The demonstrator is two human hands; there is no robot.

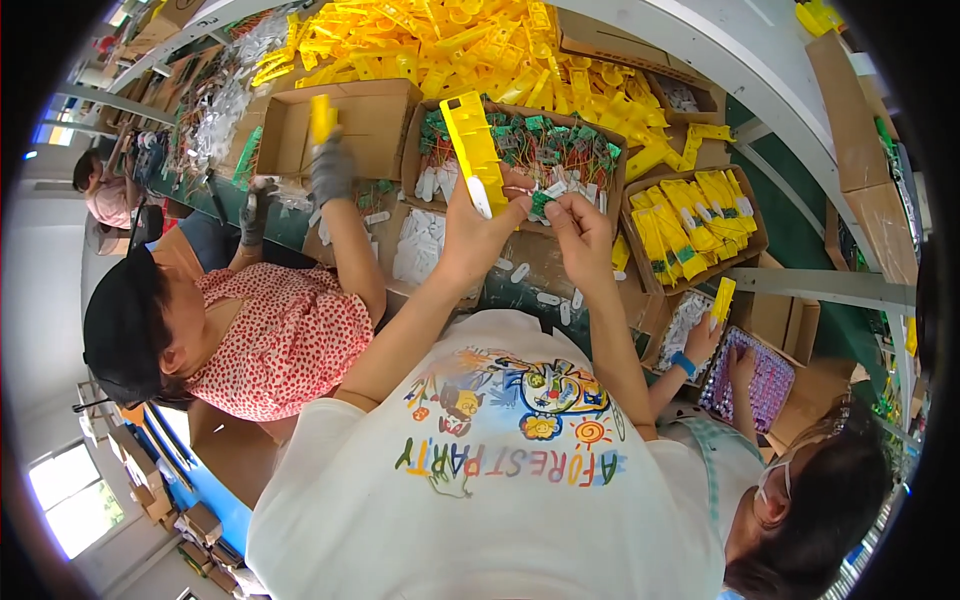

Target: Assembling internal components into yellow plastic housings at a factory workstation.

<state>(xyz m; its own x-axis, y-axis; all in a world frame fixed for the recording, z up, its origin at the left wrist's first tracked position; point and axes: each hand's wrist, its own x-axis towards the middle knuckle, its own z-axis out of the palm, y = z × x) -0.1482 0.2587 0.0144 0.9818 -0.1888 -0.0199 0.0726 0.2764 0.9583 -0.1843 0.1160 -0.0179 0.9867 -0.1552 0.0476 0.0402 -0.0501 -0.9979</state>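
Note:
My left hand is closed round a long yellow plastic housing, which stands tilted up with a white piece at its lower end. Between thumb and finger, my right hand pinches a small green circuit board. The left thumb tip reaches close to that board; whether it touches is hard to tell. Just beyond both hands is a cardboard box of wired green circuit boards. Small white plastic pieces lie scattered on the table under my wrists.
Yellow housings are heaped at the back. On the right, a carton holds wired yellow housings. A gloved co-worker sits left, beside an open carton; another co-worker at right holds a yellow housing. A white frame bar crosses the right side.

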